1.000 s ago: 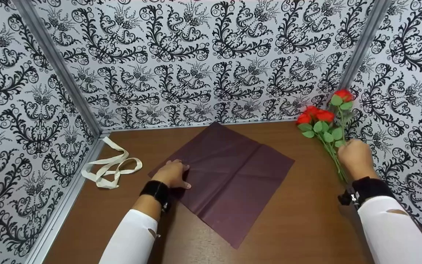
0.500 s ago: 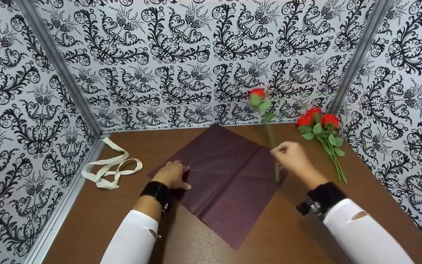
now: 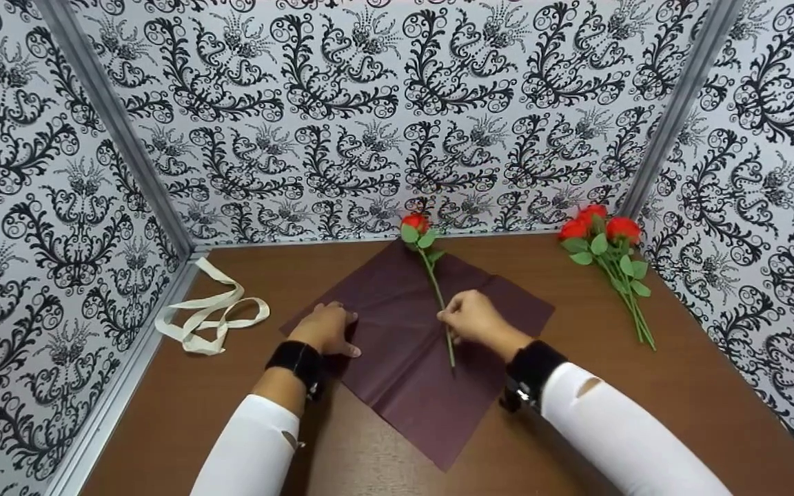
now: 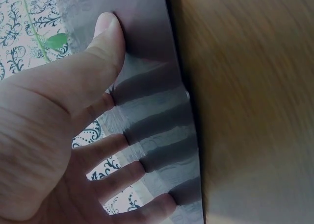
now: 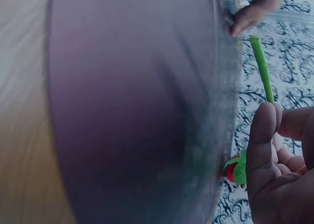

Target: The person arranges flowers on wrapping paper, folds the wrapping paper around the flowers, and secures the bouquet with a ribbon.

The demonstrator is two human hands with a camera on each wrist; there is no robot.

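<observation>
A square dark maroon wrapping sheet (image 3: 397, 358) lies on the table, one corner toward the back wall. My left hand (image 3: 324, 329) rests on its left corner; in the left wrist view the fingers (image 4: 115, 177) are spread with their tips on the sheet. Over the sheet's middle, my right hand (image 3: 476, 317) pinches a single red rose by its green stem (image 3: 433, 279). The bloom (image 3: 414, 222) points to the back corner and the stem's lower end points toward me. In the right wrist view, thumb and forefinger meet on the stem (image 5: 262, 67).
Several more red roses (image 3: 621, 265) lie in a bunch at the back right of the brown table (image 3: 597, 406). A loosely looped cream ribbon (image 3: 214, 317) lies at the left. Patterned walls (image 3: 342, 103) enclose the back and both sides.
My right hand has lifted one rose from the bunch at the right and carried it left over the maroon sheet, lowering it. The left hand has stayed on the sheet's left corner.
</observation>
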